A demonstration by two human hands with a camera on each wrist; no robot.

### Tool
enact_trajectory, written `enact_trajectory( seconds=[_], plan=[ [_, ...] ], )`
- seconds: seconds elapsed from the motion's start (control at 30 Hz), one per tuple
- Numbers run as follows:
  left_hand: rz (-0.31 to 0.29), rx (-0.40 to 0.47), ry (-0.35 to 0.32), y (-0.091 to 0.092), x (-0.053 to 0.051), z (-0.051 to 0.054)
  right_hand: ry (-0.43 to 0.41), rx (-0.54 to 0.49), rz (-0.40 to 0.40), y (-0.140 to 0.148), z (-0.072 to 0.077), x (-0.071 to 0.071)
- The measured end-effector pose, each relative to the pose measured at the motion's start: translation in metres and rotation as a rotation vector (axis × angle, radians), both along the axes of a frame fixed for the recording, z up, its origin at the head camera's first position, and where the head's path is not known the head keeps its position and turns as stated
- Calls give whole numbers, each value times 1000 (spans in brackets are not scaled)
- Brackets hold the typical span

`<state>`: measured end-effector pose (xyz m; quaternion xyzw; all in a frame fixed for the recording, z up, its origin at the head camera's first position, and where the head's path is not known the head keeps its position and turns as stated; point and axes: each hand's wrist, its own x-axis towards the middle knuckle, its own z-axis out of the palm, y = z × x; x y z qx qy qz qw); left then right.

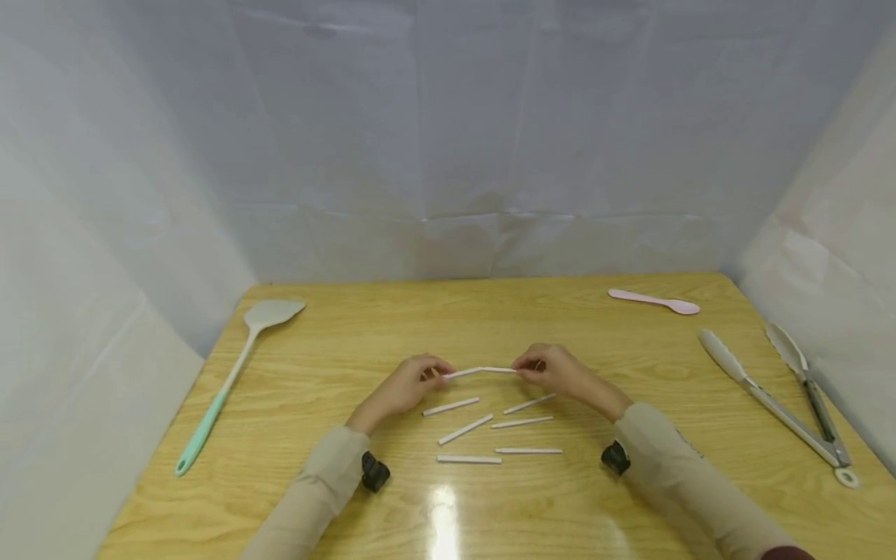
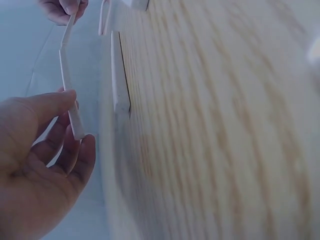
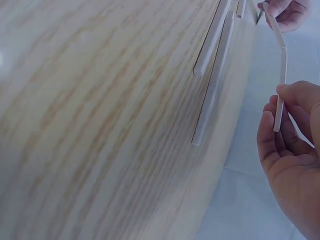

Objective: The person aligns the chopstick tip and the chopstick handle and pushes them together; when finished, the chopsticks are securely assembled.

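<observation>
A thin white stick [image 1: 465,372], angled at its middle, spans both hands above the table; whether it is one bent piece or two touching end to end, I cannot tell. My left hand [image 1: 408,385] pinches its left end between thumb and fingers, and my right hand [image 1: 560,372] pinches the right end. In the left wrist view the left hand [image 2: 45,165] has its thumb on the stick [image 2: 66,75]. The right wrist view shows the right hand [image 3: 295,150] gripping near the stick's [image 3: 283,70] end. Several similar sticks [image 1: 469,460] lie below the hands on the wood.
On the wooden table [image 1: 392,319], a spatula [image 1: 238,365] with a green handle lies at the left. A pink spoon [image 1: 651,300] is at the back right. Metal tongs [image 1: 784,416] lie along the right side. Pale sheeting [image 1: 455,140] hangs behind and beside the table.
</observation>
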<state>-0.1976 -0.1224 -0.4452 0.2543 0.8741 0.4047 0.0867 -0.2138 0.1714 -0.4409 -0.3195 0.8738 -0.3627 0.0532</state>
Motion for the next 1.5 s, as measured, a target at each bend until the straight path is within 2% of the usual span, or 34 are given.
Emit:
enact_trajectory(
  seconds=[0.67,0.8,0.97,1.33,1.5],
  plan=[
    [-52,0,107,2,0,-2,-12,1,-43,-1,-2,2],
    [-40,-12,100,5,1,-2,24,-14,-37,-3,-3,2],
    [-23,8,49,9,5,0,52,-54,-46,-6,-4,5],
    [22,121,77,17,9,0,182,-162,-92,-14,-5,12],
    [37,175,31,20,10,0,247,-190,-84,-14,-6,14]
  ],
)
